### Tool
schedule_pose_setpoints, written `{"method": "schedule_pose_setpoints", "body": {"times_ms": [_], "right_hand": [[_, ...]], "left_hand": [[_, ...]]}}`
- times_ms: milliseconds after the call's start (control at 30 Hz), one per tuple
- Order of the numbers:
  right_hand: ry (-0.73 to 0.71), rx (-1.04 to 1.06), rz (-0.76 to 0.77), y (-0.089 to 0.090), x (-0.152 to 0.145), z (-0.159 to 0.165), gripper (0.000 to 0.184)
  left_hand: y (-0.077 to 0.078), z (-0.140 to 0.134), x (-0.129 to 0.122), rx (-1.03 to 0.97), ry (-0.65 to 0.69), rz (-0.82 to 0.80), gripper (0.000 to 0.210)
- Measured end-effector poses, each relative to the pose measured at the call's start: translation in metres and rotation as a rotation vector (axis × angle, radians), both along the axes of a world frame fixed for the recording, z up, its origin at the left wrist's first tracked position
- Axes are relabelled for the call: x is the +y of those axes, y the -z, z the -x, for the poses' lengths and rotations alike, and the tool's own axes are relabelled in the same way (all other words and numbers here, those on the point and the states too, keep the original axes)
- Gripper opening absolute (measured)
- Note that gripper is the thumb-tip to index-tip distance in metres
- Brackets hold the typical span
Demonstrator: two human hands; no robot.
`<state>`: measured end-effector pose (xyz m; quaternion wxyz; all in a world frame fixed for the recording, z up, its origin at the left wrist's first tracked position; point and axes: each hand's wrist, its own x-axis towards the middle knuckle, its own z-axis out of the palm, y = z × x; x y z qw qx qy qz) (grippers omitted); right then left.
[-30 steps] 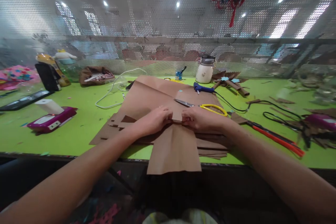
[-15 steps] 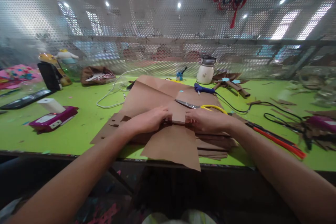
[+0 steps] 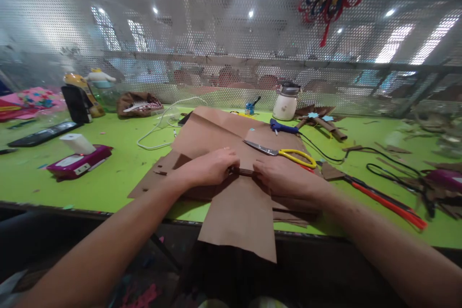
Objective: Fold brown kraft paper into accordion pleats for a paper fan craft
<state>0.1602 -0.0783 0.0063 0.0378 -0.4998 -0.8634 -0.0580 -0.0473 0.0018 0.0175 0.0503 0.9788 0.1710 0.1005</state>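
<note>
A piece of brown kraft paper [image 3: 238, 221] hangs past the table's front edge, its far end rolled into a thin tight tube [image 3: 246, 172]. My left hand [image 3: 218, 163] pinches the left end of this roll, fingers curled. At the right end, my right hand [image 3: 277, 173] grips it the same way; the fingertips of both hands are partly hidden. Under and behind the hands lie larger kraft sheets [image 3: 209, 127]. Scissors with yellow handles [image 3: 277, 151] rest on them just beyond my right hand. A blue glue gun [image 3: 283, 127] lies farther back.
On the green table [image 3: 119, 178] stand a purple power strip [image 3: 81, 161] with a white plug, a phone [image 3: 75, 104] and a white jar [image 3: 285, 103]. A red and black cutter-like tool [image 3: 388, 202], a black cord and paper scraps are at right. Perforated metal screens the back.
The rolled edge has come slightly toward me, and the loose end of the paper hangs lower over the table edge. Both hands still hold the roll. The camera view has shifted slightly.
</note>
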Motion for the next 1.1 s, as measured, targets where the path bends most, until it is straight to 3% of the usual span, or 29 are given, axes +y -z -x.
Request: {"method": "schedule_pose_setpoints", "body": {"times_ms": [200, 367, 600, 733, 867, 1000, 1100], "right_hand": [[-0.119, 0.027, -0.072, -0.010, -0.011, 0.014, 0.005], [-0.179, 0.060, -0.268, -0.013, -0.016, 0.025, 0.007], [-0.207, 0.139, -0.349, -0.006, -0.009, 0.023, 0.013], [-0.203, 0.174, -0.336, -0.005, -0.010, 0.023, 0.010], [-0.206, 0.267, -0.307, -0.004, -0.009, 0.024, 0.009], [-0.162, 0.495, -0.226, -0.002, -0.004, 0.018, 0.012], [-0.110, 0.686, -0.080, -0.001, 0.002, 0.012, 0.016]], "left_hand": [[-0.009, 0.002, 0.009, -0.011, -0.057, 0.221, 0.020], [-0.020, 0.007, 0.014, -0.030, -0.083, 0.491, 0.039], [-0.013, 0.011, 0.010, -0.123, -0.039, 0.805, 0.044], [-0.015, 0.009, 0.003, -0.103, -0.045, 0.832, 0.046], [-0.019, 0.009, 0.001, -0.064, -0.021, 0.740, 0.045], [-0.022, 0.009, 0.002, -0.031, -0.005, 0.682, 0.043], [-0.020, 0.009, 0.003, -0.030, 0.011, 0.705, 0.041]]}}
